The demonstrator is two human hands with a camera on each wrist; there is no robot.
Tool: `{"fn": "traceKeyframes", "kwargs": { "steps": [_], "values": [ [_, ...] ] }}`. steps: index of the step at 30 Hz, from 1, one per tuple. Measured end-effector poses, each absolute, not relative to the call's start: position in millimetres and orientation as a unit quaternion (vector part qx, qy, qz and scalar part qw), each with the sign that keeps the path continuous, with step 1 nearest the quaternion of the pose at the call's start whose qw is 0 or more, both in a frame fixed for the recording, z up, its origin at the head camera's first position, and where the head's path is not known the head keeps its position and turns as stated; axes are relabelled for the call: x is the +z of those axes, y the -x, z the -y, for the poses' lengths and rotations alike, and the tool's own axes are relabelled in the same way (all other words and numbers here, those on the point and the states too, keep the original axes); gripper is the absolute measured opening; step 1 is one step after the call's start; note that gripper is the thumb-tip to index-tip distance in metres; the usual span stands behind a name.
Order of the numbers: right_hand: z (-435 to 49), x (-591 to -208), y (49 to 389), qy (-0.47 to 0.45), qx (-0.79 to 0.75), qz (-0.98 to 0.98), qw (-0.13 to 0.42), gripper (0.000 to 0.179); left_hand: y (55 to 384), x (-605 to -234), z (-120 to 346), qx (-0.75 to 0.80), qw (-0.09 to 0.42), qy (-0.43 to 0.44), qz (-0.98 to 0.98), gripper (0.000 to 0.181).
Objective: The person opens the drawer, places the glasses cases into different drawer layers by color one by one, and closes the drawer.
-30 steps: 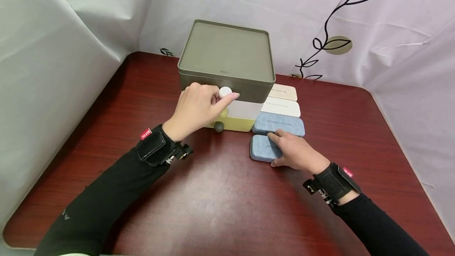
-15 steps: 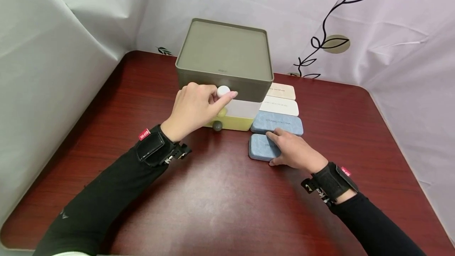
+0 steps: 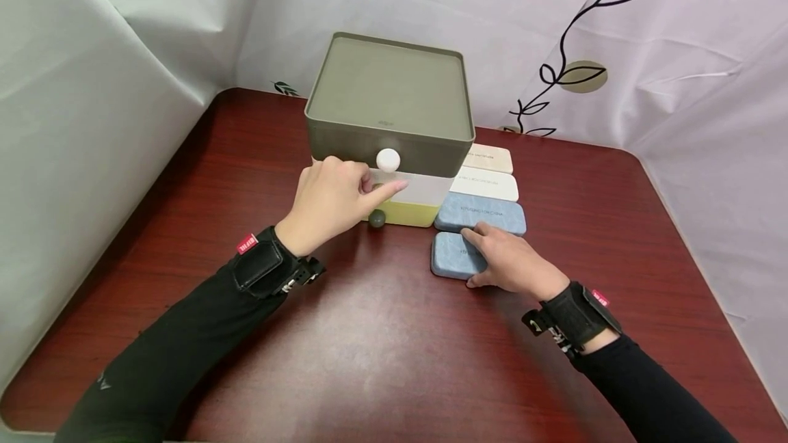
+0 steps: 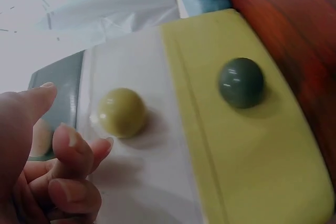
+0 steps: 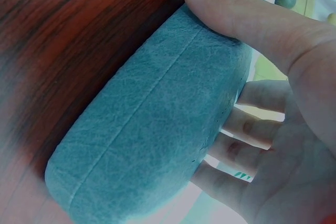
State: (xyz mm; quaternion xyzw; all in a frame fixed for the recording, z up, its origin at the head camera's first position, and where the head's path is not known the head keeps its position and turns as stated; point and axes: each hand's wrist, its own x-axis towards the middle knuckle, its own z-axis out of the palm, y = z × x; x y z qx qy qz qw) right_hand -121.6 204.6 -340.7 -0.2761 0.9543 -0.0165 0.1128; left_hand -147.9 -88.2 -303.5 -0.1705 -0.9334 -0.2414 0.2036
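The left hand [image 3: 329, 200] has let go of the white knob [image 3: 388, 160] on the box [image 3: 394, 87]. Half a second ago its thumb and fingers pinched that knob; now the hand sits just below it, and the knob shows whole in the head view. Its grip is released: thumb straight, fingers loosely bent, nothing between them. In the left wrist view the fingertips are near the yellow knob [image 4: 122, 113] on the box's white tier [image 4: 136, 177], apart from it. The dark knob [image 3: 377, 218] on the yellow tier [image 3: 412, 215] is lower, near the underside of the hand in the head view.

The right hand [image 3: 514, 262] lies as it did in both earlier frames. Its grip is grasping the front blue case [image 3: 454, 256], thumb along the near side and fingers across to the far side. That case rests on the counter [image 3: 369, 347], to the right of the box's front and nearer the person, in the same spot as before.

Behind it, in a row along the box's right side, are the rear blue case [image 3: 483, 212], the white case [image 3: 489, 184] and the beige case [image 3: 492, 158], none of them moved. The box has kept its place too.
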Motion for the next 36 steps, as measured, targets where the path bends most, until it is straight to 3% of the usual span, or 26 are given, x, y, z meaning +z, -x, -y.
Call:
{"fn": "traceKeyframes", "kwargs": {
  "steps": [7,36],
  "values": [
    [-205.9,-340.3,121.2,0.272,-0.018,-0.955,0.116,0.083,148.4,-320.8,86.8,-0.202,0.179,0.17,0.948,0.064],
    [-205.9,-342.8,122.4,0.279,-0.017,-0.955,0.101,0.083,152.0,-331.5,76.0,-0.184,0.203,0.165,0.947,0.06]
  ]
}}
